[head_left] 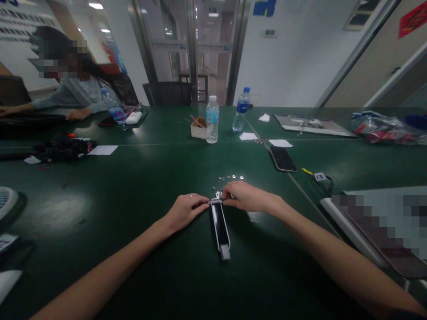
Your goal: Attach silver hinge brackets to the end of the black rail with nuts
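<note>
On the green table lies a long, narrow metal frame (220,226) with a black belt-like strip along its middle, like a miniature conveyor. A pale block (225,252) sits at its near end. My left hand (187,209) pinches the left side of the far end between thumb and fingertips. At the right of that same end, the closed fingers of my right hand (245,195) grip a small silver fitting (219,195), partly hidden by the fingertips. Just beyond my hands, several small washers or nuts (234,177) lie in a loose row.
A phone (283,158), a clear water bottle (212,120), a blue-capped bottle (240,110) and a small box (199,129) stand or lie farther back. To the right is a laptop (383,231). Dark cables (63,149) are bundled at left, near another person (76,89).
</note>
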`<action>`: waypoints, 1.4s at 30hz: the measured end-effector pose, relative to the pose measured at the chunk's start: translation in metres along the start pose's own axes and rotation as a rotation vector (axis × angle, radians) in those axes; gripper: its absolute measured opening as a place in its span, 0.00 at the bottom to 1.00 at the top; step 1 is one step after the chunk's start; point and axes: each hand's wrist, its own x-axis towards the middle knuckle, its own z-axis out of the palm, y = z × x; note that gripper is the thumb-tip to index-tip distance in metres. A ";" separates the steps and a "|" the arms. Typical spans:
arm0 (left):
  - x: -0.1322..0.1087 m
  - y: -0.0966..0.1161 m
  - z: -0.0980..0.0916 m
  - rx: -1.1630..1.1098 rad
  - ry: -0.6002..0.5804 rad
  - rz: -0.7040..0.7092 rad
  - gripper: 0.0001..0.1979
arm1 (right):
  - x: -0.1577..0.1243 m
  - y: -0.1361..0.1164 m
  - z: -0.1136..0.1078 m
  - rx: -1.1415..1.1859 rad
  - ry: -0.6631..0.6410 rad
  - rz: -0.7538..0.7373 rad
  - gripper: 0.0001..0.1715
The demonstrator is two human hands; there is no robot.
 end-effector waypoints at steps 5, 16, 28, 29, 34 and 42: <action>0.000 -0.001 0.001 0.001 -0.007 0.003 0.10 | 0.001 0.002 0.001 -0.003 0.006 -0.040 0.08; 0.001 0.004 -0.001 -0.024 0.007 -0.040 0.08 | 0.024 0.043 0.005 -0.250 0.364 0.115 0.16; 0.001 0.001 0.001 -0.032 0.019 -0.067 0.12 | 0.039 0.049 0.015 -0.319 0.281 0.168 0.12; 0.001 0.002 0.001 -0.030 0.024 -0.068 0.12 | 0.040 0.050 0.015 -0.310 0.249 0.181 0.11; 0.002 0.005 -0.001 -0.030 0.053 -0.078 0.12 | 0.039 0.055 0.015 -0.294 0.175 0.155 0.13; 0.002 0.011 -0.008 -0.175 0.181 -0.160 0.11 | 0.016 0.005 0.002 -0.115 0.267 -0.134 0.06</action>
